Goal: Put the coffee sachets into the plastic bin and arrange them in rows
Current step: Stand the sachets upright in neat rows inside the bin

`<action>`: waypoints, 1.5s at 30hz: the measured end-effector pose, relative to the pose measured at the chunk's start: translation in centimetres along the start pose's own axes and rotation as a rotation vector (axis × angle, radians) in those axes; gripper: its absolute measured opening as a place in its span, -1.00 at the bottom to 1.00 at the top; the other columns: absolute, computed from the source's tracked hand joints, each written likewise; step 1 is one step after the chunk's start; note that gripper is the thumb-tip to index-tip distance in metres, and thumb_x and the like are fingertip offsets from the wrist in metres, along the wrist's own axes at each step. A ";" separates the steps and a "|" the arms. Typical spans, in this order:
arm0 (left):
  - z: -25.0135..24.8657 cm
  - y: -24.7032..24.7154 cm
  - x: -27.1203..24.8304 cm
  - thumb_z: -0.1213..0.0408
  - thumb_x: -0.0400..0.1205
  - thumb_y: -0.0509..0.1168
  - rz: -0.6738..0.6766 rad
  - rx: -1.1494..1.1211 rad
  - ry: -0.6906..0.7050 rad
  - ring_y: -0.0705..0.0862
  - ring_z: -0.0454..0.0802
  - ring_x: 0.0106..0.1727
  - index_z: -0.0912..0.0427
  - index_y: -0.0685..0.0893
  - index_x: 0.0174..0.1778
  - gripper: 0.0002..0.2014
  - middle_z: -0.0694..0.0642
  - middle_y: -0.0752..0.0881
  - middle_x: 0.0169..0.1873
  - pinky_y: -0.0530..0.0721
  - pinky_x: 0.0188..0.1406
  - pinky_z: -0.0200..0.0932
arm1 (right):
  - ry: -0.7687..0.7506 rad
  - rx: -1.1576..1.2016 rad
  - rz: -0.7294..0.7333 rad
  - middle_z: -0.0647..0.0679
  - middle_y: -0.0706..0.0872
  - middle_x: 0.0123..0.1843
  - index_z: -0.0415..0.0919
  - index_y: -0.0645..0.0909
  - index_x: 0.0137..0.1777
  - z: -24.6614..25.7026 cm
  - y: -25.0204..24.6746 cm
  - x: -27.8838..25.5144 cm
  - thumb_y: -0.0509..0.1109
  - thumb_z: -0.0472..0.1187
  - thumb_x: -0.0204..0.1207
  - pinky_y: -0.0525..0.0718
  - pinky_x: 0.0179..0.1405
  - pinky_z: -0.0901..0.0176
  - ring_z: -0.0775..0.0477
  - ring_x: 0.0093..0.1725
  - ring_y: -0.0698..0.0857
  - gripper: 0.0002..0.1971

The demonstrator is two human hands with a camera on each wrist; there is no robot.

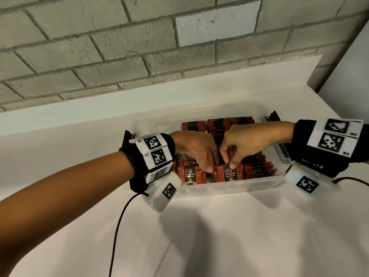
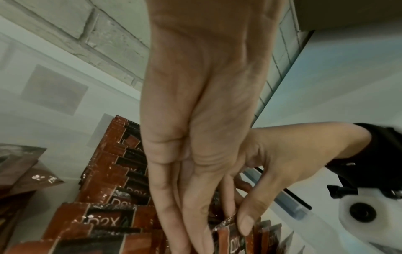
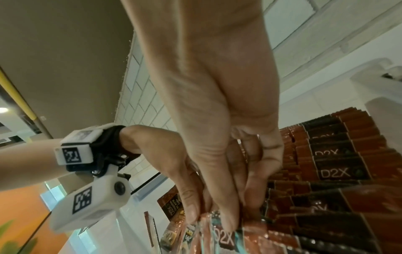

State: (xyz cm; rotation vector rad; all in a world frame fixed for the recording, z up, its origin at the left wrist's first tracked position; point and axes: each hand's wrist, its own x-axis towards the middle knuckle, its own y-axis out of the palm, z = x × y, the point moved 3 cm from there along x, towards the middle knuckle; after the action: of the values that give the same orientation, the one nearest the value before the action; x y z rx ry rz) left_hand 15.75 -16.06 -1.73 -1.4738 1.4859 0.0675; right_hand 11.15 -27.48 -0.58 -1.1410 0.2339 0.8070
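A clear plastic bin (image 1: pixel 229 188) stands on the white counter, holding red-and-black D2X coffee sachets upright in rows (image 1: pixel 258 169). Both hands reach into the bin at the front of the middle row. My left hand (image 1: pixel 211 166) points its fingers down and pinches the sachet tops with its thumb (image 2: pixel 191 223). My right hand (image 1: pixel 227 161) pinches the top edge of the front middle sachet (image 1: pixel 230 174) between thumb and fingers (image 3: pixel 239 211). The left row's front sachet (image 1: pixel 189 175) stands free. The fingers hide the sachets just behind them.
Black latch handles sit at the bin's right end (image 1: pixel 274 116) and left end (image 1: pixel 127 136). A grey brick wall (image 1: pixel 139 47) rises behind the counter ledge. A black cable (image 1: pixel 119 226) hangs from my left wrist over the white counter (image 1: pixel 239 236).
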 end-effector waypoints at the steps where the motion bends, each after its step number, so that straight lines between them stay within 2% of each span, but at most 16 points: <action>1: -0.2 0.1 0.1 0.36 0.49 0.48 0.005 -0.038 -0.008 0.77 -0.05 0.03 0.29 0.58 0.32 -0.53 0.14 0.80 0.05 0.65 0.24 -0.14 | -0.001 -0.013 -0.007 0.19 0.75 -0.18 -0.09 0.73 -0.03 0.0 0.1 0.0 0.53 -0.09 0.41 0.59 -0.06 0.42 0.22 -0.14 0.70 -0.83; 4: -0.7 0.2 0.1 0.43 0.48 0.48 0.052 -0.204 -0.024 0.78 0.01 0.00 0.29 0.36 0.48 -0.33 0.15 0.79 0.02 0.70 0.16 -0.16 | 0.023 -0.018 0.000 0.24 0.71 -0.21 -0.06 0.73 -0.13 -0.3 0.0 -0.2 0.55 -0.03 0.38 0.50 -0.11 0.47 0.29 -0.15 0.64 -0.85; 8: -0.7 0.1 0.0 0.40 0.48 0.49 0.105 -0.118 -0.034 0.77 0.02 0.01 0.31 0.57 0.32 -0.52 0.10 0.79 -0.05 0.68 0.22 -0.11 | 0.056 0.031 0.020 0.18 0.74 -0.17 0.02 0.68 -0.21 -0.9 -1.6 -1.2 0.50 0.01 0.41 0.54 0.05 0.19 0.10 -0.04 0.67 -0.89; 10: -0.5 0.2 0.0 0.38 0.49 0.47 0.100 -0.074 -0.057 0.78 -0.01 0.04 0.31 0.63 0.28 -0.58 0.14 0.80 0.01 0.64 0.28 -0.09 | 0.071 0.142 -0.013 0.05 0.79 -0.15 -0.05 0.64 -0.19 -1.4 -2.7 -2.1 0.47 -0.04 0.45 0.59 -0.07 0.17 -0.01 -0.11 0.70 -0.88; 13: -0.5 0.4 0.2 0.36 0.53 0.45 0.098 -0.113 -0.058 0.79 -0.07 -0.10 0.26 0.64 0.28 -0.61 -0.01 0.79 -0.14 0.69 0.04 -0.34 | 0.110 0.373 -0.163 -0.09 0.77 -0.19 -0.17 0.53 -0.19 -2.3 -4.4 -3.1 0.34 -0.19 0.58 0.63 -0.33 0.39 0.06 -0.24 0.72 -0.87; 16: -0.8 0.3 0.3 0.33 0.55 0.44 0.046 -0.100 -0.023 0.77 -0.20 -0.25 0.26 0.68 0.23 -0.68 -0.10 0.76 -0.27 0.70 -0.05 -0.40 | 0.144 0.520 -0.211 -0.28 0.74 -0.04 -0.15 0.48 -0.05 -2.8 -5.0 -3.5 0.29 -0.19 0.62 0.71 -0.37 0.19 -0.22 -0.15 0.72 -0.94; 19: -0.7 0.1 0.5 0.27 0.54 0.45 -0.013 -0.048 -0.013 0.75 -0.28 -0.31 0.21 0.75 0.10 -0.77 -0.09 0.78 -0.26 0.70 -0.03 -0.40 | 0.088 0.517 -0.153 -0.14 0.74 0.05 -0.03 0.54 0.08 -2.6 -4.8 -3.7 0.31 -0.16 0.60 0.77 -0.25 0.05 -0.13 -0.03 0.77 -0.90; 22: -0.5 -0.1 0.6 0.23 0.51 0.47 -0.041 -0.030 -0.032 0.74 -0.35 -0.39 0.15 0.77 -0.08 -0.88 -0.09 0.80 -0.27 0.63 -0.24 -0.54 | 0.011 0.426 0.011 -0.03 0.70 0.12 0.12 0.60 0.19 -1.5 -4.1 -3.7 0.30 -0.10 0.59 0.80 -0.11 -0.04 -0.09 0.08 0.75 -0.79; 25: -0.2 -1.3 -0.5 0.27 0.51 0.48 -0.109 -0.029 -0.053 0.72 -0.34 -0.42 0.13 0.76 -0.12 -0.92 -0.06 0.79 -0.31 0.59 -0.33 -0.59 | -0.024 0.123 0.076 0.13 0.71 0.05 0.16 0.50 0.32 -0.5 -3.4 -2.9 0.37 -0.04 0.55 0.64 -0.03 0.28 0.16 0.02 0.70 -0.66; 30: 1.2 -4.0 -4.4 0.37 0.44 0.50 -0.358 0.003 -0.022 0.79 -0.08 -0.29 0.01 0.77 -0.28 -0.86 -0.01 0.78 -0.40 0.62 -0.22 -0.52 | -0.099 0.015 0.065 0.13 0.75 -0.09 -0.10 0.61 0.03 1.3 -1.8 -0.4 0.55 -0.15 0.39 0.55 -0.15 0.46 0.20 -0.09 0.69 -0.75; 32: 2.3 -4.4 -6.0 0.43 0.42 0.51 -0.470 -0.056 -0.004 0.76 -0.20 -0.31 0.13 0.84 -0.23 -0.88 -0.05 0.80 -0.39 0.57 -0.29 -0.56 | -0.168 -0.022 0.100 0.15 0.73 -0.13 -0.13 0.68 0.01 2.1 -0.6 0.6 0.56 -0.17 0.39 0.54 -0.14 0.56 0.26 -0.13 0.67 -0.78; 35: 3.5 -4.1 -7.8 0.46 0.39 0.53 -0.601 -0.139 0.016 0.69 -0.39 -0.37 0.14 0.84 -0.20 -0.85 -0.27 0.75 -0.49 0.48 -0.30 -0.62 | -0.186 -0.081 0.156 0.16 0.69 0.05 -0.08 0.66 0.19 2.8 0.2 1.0 0.52 -0.07 0.42 0.46 -0.10 0.66 0.28 0.00 0.60 -0.66; 37: 3.9 -3.6 -8.6 0.47 0.39 0.53 -0.631 -0.249 0.048 0.72 -0.37 -0.31 0.15 0.84 -0.19 -0.85 -0.22 0.79 -0.42 0.51 -0.24 -0.61 | -0.147 -0.084 0.157 0.18 0.61 0.25 0.02 0.62 0.28 2.5 -1.0 0.2 0.49 0.03 0.41 0.38 0.14 0.58 0.21 0.24 0.53 -0.57; 39: 4.3 -3.3 -9.2 0.51 0.41 0.50 -0.668 -0.357 0.090 0.75 -0.28 -0.23 0.16 0.84 -0.19 -0.83 -0.10 0.82 -0.31 0.58 -0.18 -0.54 | -0.083 0.000 0.080 0.24 0.52 0.32 0.09 0.58 0.30 2.0 -3.0 -1.1 0.49 0.07 0.38 0.40 0.24 0.34 0.19 0.31 0.47 -0.54; 41: 4.4 -3.2 -9.5 0.56 0.43 0.46 -0.719 -0.440 0.156 0.77 -0.20 -0.13 0.21 0.83 -0.17 -0.81 -0.04 0.82 -0.21 0.62 -0.12 -0.47 | -0.028 0.199 -0.028 0.21 0.58 0.28 0.05 0.53 0.31 1.4 -4.6 -2.0 0.49 0.08 0.34 0.51 0.08 0.37 0.19 0.23 0.56 -0.48; 45: 3.4 -3.1 -9.3 0.59 0.42 0.45 -0.805 -0.487 0.282 0.74 -0.15 -0.03 0.20 0.82 -0.13 -0.77 0.06 0.78 -0.11 0.62 -0.02 -0.43 | 0.057 0.728 -0.047 -0.17 0.70 0.21 -0.21 0.46 0.34 0.7 -4.2 -1.7 0.40 0.02 0.33 0.72 -0.01 0.36 -0.06 0.13 0.75 -0.41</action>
State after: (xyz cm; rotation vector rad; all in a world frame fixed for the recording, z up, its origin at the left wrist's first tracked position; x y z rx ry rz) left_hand 17.88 -7.96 4.38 -2.4695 1.0130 -0.2967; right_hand 12.62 -28.34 3.65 -0.4793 0.4992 0.5709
